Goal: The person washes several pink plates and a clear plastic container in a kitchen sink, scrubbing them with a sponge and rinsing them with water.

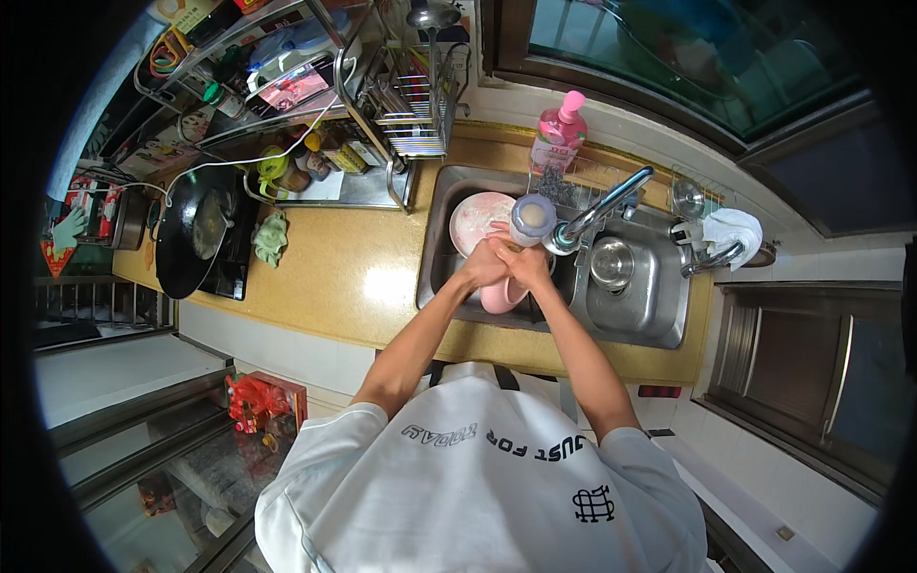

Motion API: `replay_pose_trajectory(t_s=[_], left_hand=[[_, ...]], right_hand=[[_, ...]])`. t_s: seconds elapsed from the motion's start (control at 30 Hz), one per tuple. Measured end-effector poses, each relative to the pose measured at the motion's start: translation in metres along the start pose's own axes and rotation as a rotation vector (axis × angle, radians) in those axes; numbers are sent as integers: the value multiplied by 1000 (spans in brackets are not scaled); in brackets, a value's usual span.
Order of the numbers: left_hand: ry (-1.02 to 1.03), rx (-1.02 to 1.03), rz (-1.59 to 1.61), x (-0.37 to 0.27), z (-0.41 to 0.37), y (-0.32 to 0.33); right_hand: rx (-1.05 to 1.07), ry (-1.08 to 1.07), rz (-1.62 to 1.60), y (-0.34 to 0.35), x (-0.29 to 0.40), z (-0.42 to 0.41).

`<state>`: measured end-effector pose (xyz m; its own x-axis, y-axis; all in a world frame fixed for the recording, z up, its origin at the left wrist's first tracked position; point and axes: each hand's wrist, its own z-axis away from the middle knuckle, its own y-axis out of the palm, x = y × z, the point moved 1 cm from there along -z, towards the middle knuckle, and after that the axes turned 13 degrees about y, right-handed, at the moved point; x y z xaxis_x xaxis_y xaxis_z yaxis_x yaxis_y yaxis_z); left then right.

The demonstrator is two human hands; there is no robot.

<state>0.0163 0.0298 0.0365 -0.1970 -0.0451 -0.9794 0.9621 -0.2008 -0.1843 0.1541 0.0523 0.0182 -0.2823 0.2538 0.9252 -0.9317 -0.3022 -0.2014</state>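
Over the left basin of a steel double sink (637, 326), my left hand (487, 261) and my right hand (526, 263) come together around a clear container with a lilac rim (533, 220). The fingers overlap, and what each one grips is partly hidden. Behind my left hand a pale pink plate (476, 215) with suds leans in the basin. A pink ribbed cup or bowl (501, 295) lies just below the hands. The chrome faucet (609, 204) reaches over from the right, its spout end close beside the container.
A round metal bowl (612, 263) sits in the right basin. Behind the sink stand a pink pump bottle (559, 136) and a wire rack holding a steel scourer (555, 188). Left on the counter (337, 251) are a green cloth (271, 238), a black wok (193, 229) and a metal shelf (322, 203).
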Motion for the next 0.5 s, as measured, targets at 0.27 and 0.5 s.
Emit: replay_pose_trajectory(t_s=[0.27,0.5], left_hand=[[-178,107,-164,-35,3,-7],[-325,111,-166,-7,2,-2]], right_hand=[[-376,454,-517,-31,-106,-69],[-138,100,-19,-2,-42,-23]])
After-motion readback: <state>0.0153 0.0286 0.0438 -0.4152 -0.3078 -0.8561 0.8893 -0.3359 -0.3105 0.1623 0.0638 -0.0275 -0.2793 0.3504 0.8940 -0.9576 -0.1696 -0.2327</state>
